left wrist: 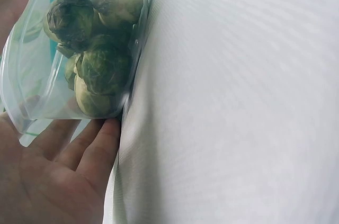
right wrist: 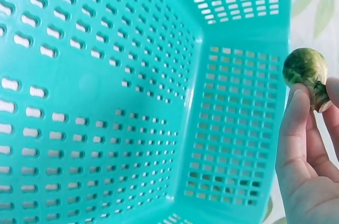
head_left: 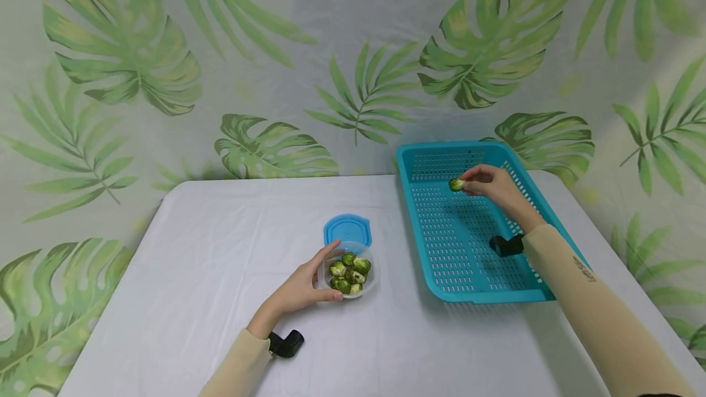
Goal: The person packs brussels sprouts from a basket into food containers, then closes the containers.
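Observation:
My left hand (head_left: 298, 290) grips the side of a small clear plastic container (head_left: 377, 274) standing on the table, its thumb near the front rim and the other fingers round the left and back. Several Brussels sprouts (head_left: 344, 285) lie inside; the left wrist view shows them through the wall (left wrist: 103, 68). Over the blue basket (head_left: 441, 231), my right hand (head_left: 495, 190) pinches one Brussels sprout (head_left: 455, 184) by its stem end between thumb and fingers. The right wrist view shows that sprout (right wrist: 305, 68) close up, with the basket floor bare below.
A blue lid (head_left: 346, 225) lies right behind the container, partly overlapped by it. The perforated basket fills the right part of the white-covered table (head_left: 220, 250). A leaf-patterned curtain (head_left: 364, 103) hangs along the back edge.

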A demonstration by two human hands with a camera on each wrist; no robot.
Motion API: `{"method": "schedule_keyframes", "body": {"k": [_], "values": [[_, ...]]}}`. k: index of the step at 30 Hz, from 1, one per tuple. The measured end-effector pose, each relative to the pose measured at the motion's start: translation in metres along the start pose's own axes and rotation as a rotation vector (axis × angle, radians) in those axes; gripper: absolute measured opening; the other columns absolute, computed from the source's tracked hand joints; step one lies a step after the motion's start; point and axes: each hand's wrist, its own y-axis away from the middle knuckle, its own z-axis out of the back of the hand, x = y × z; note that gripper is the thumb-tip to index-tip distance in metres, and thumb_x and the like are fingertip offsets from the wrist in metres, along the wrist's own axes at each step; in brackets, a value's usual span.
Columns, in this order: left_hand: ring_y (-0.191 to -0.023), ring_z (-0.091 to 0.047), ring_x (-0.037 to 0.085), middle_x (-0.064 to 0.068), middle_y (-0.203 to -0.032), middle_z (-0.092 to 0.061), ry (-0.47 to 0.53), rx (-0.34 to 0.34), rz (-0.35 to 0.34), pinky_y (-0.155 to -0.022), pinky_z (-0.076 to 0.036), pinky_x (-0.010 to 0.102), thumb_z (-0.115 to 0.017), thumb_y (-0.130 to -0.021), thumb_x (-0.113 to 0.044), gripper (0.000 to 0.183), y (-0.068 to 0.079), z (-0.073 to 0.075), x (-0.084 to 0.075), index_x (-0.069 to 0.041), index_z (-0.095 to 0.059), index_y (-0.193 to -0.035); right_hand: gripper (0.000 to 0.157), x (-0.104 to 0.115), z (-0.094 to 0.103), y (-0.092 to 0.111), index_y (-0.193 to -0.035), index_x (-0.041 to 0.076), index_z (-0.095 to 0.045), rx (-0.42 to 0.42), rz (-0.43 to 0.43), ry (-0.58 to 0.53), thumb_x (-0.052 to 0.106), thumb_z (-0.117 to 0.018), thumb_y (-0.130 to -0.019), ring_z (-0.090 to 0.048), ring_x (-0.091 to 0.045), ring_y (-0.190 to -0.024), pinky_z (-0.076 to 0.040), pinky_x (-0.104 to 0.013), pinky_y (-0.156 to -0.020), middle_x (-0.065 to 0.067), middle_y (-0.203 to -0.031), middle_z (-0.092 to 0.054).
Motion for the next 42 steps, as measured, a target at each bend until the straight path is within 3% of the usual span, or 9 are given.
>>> {"method": "schedule_keyframes", "body": {"k": [19, 24, 42], "values": [[-0.138, -0.029, 0.025, 0.004, -0.151, -0.035, 0.009, 0.001, 0.007, -0.101, -0.032, 0.056, -0.079, -0.081, -0.023, 0.098, -0.001, 0.0, 0.001, -0.018, -0.015, -0.155, 0.032, 0.006, -0.007, 0.016, -0.12, -0.011, -0.052, 0.059, 0.041, -0.063, 0.012, -0.056, -0.098, -0.062, -0.006, -0.087, -0.051, -0.025, -0.078, -0.021, -0.109, -0.06], [-0.138, -0.029, 0.026, 0.006, -0.15, -0.035, 0.011, 0.001, 0.009, -0.102, -0.031, 0.055, -0.079, -0.081, -0.022, 0.098, -0.001, 0.0, 0.0, -0.017, -0.015, -0.155, 0.032, 0.013, -0.012, 0.022, -0.119, -0.011, -0.052, 0.075, 0.065, -0.086, 0.012, -0.058, -0.097, -0.063, -0.011, -0.088, -0.051, -0.025, -0.078, -0.014, -0.106, -0.063], [-0.138, -0.029, 0.026, 0.009, -0.151, -0.035, 0.019, 0.002, 0.011, -0.101, -0.031, 0.057, -0.078, -0.081, -0.021, 0.097, 0.0, 0.0, 0.0, -0.017, -0.015, -0.155, 0.026, 0.045, -0.04, 0.039, -0.112, -0.01, -0.055, 0.172, 0.135, -0.124, 0.01, -0.058, -0.096, -0.064, -0.017, -0.088, -0.051, -0.029, -0.08, -0.02, -0.106, -0.063]]}}
